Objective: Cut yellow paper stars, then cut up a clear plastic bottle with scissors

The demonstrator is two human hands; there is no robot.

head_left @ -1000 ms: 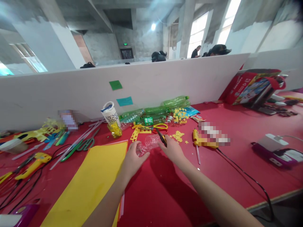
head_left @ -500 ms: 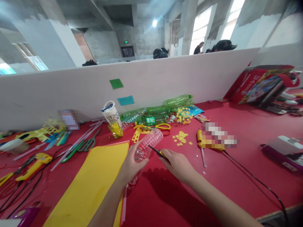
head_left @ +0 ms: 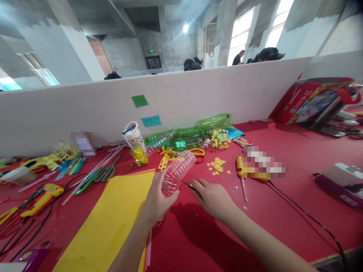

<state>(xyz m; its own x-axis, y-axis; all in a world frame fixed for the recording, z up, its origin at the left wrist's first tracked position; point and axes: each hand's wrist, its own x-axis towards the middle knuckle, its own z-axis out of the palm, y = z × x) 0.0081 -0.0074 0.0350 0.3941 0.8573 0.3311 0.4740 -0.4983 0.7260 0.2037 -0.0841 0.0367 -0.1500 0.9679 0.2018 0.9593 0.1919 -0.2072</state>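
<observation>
My left hand (head_left: 159, 194) is wrapped round a clear ribbed plastic bottle (head_left: 181, 166), tilted with its upper end leaning away to the right. The bottle's lower part is mostly hidden behind that hand. In my right hand (head_left: 214, 196) is a utility knife (head_left: 187, 184) with a thin dark blade and a bit of yellow on it. Its tip points left at the bottle's right side, close to the wall; whether it touches I cannot tell. Most of the handle is covered by my fingers. Yellow-handled scissors (head_left: 199, 152) lie behind the bottle.
Yellow sheets (head_left: 113, 211) lie under my left forearm. Green bottles (head_left: 191, 132), a paper cup (head_left: 133, 136) and yellow stars (head_left: 216, 165) stand or lie farther back. A yellow glue gun (head_left: 255, 174) with a cord is at right. A white partition (head_left: 99, 102) borders the red table.
The knife has moved slightly down and right, its blade now at the bottle's right edge rather than across its front. My left hand keeps its hold on the bottle.
</observation>
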